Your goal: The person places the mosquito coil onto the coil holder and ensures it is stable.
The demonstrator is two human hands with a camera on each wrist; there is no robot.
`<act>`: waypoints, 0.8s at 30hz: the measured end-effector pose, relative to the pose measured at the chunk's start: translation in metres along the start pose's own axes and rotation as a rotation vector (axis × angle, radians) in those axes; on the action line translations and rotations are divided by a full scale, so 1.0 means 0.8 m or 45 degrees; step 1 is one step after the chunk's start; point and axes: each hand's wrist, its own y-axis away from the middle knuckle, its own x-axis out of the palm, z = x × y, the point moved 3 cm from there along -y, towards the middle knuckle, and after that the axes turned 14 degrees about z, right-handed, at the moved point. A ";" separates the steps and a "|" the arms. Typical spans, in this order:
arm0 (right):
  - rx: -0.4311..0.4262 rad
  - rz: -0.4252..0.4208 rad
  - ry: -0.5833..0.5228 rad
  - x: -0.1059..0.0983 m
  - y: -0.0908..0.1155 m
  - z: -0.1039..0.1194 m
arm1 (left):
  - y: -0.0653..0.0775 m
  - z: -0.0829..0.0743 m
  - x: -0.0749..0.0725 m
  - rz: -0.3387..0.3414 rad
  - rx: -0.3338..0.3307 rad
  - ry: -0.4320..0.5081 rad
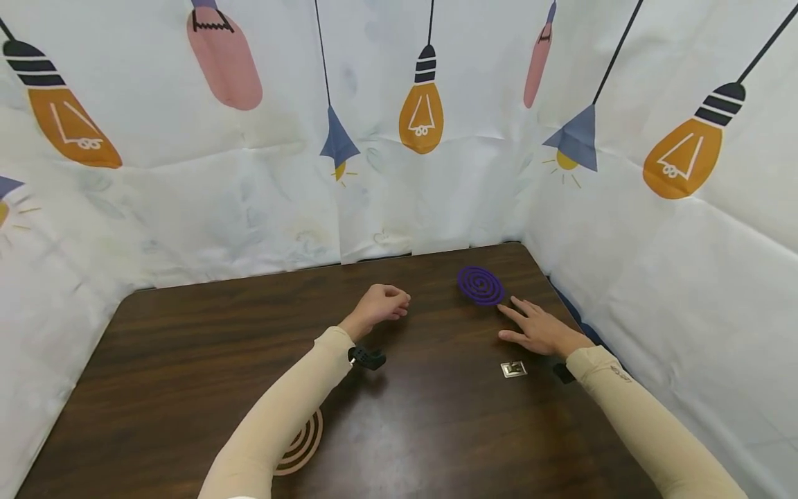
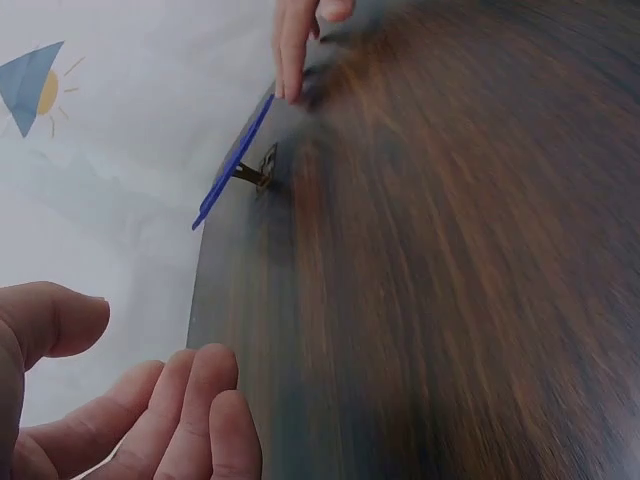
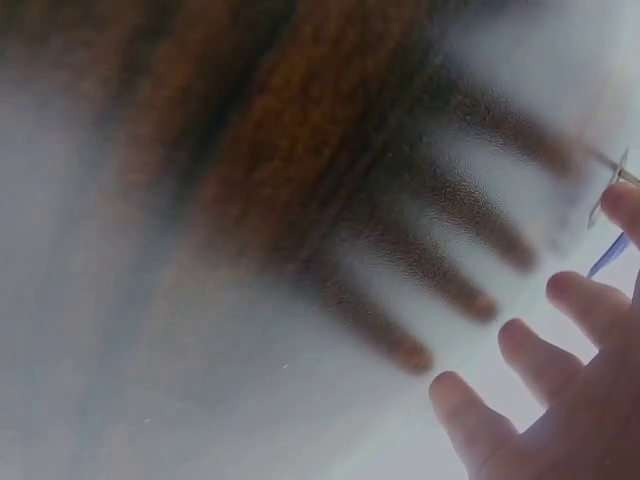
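Note:
A purple spiral mosquito coil (image 1: 481, 285) is near the table's far right corner. From the left wrist view, the tilted coil (image 2: 232, 165) is propped above the tabletop on a small metal stand (image 2: 262, 172). My right hand (image 1: 537, 331) has its fingers spread, fingertips right by the coil's near edge; whether they touch it I cannot tell. To the coil's left hovers my left hand (image 1: 382, 305), fingers loosely bent and holding nothing. Another small metal stand (image 1: 513, 369) lies flat on the table, nearer than the right hand.
A light brown spiral coil (image 1: 309, 443) lies on the dark wooden table (image 1: 206, 360), partly hidden beneath my left forearm. White cloth printed with lamps (image 1: 280, 215) hangs along the back and right edges. Each wrist wears a black band.

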 end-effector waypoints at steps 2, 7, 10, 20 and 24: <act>0.002 -0.010 -0.010 0.003 0.005 -0.001 | 0.006 0.003 -0.002 0.011 0.004 -0.033; -0.030 -0.064 0.003 0.006 0.016 0.000 | 0.025 0.009 -0.010 0.030 0.002 -0.107; -0.052 -0.111 0.027 0.005 0.021 0.004 | 0.041 0.012 -0.020 0.029 -0.001 -0.157; -0.080 -0.180 0.043 0.010 0.044 0.019 | 0.094 0.025 -0.051 -0.019 -0.059 -0.273; -0.081 -0.207 0.054 0.014 0.051 0.025 | 0.114 0.031 -0.063 -0.041 -0.065 -0.354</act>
